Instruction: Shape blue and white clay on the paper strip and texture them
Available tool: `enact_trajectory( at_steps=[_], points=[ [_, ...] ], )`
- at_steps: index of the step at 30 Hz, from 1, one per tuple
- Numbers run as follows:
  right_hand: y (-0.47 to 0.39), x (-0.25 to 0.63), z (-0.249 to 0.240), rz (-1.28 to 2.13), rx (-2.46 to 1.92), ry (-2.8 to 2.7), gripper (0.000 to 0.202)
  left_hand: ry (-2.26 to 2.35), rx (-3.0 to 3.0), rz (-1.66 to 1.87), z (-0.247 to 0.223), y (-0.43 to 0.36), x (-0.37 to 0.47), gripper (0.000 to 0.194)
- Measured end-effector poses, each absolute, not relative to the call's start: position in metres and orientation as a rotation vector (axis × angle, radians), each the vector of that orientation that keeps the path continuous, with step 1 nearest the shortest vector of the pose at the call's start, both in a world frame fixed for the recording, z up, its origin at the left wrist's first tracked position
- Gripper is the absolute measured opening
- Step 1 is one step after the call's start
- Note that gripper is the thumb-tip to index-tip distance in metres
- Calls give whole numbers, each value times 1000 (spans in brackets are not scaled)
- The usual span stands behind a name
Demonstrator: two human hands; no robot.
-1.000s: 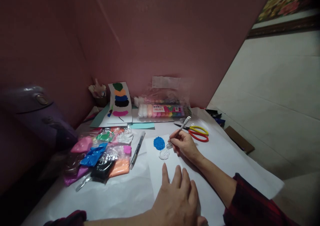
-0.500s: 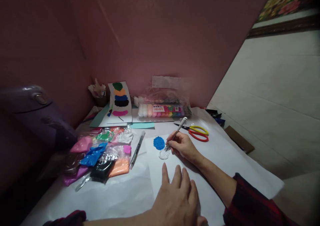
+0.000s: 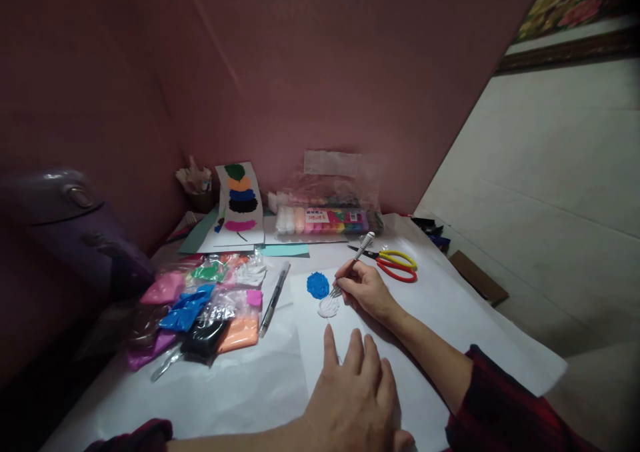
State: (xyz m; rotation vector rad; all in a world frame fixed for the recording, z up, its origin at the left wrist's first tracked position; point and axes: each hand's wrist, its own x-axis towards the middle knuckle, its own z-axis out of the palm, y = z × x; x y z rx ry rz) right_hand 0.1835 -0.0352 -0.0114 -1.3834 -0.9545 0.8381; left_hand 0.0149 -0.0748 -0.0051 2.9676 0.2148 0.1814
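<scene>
In my right hand [image 3: 367,291] is a slim fork [image 3: 369,240] with a striped pale handle, held like a pen, its tines down on a patch of white clay [image 3: 327,307]. Ridged lines mark this patch, which is pressed flat onto a white sheet of paper [image 3: 311,352]. Just above it on the sheet sits a round, rough-textured blue clay patch [image 3: 318,285]. My left hand [image 3: 353,392] lies over the lower part of the sheet, fingers spread, the index fingertip just below the white clay.
Bagged clay in several colours [image 3: 200,319] is heaped to the left, beside a pen [image 3: 275,299]. Scissors [image 3: 397,265] with yellow and red handles lie right of my right hand. Behind are a clay pack [image 3: 323,220], a card with coloured clay [image 3: 243,205] and a purple bottle [image 3: 70,239].
The fork and my right fingers have shifted very slightly over the white clay. My left hand stays in place.
</scene>
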Motion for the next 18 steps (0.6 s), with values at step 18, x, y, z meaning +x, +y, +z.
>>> enact_trajectory(
  at_steps=[18],
  points=[
    [-36, 183, -5, 814, -1352, -890, 14, 189, 2974, 143, -1, -73, 15, 71]
  ],
)
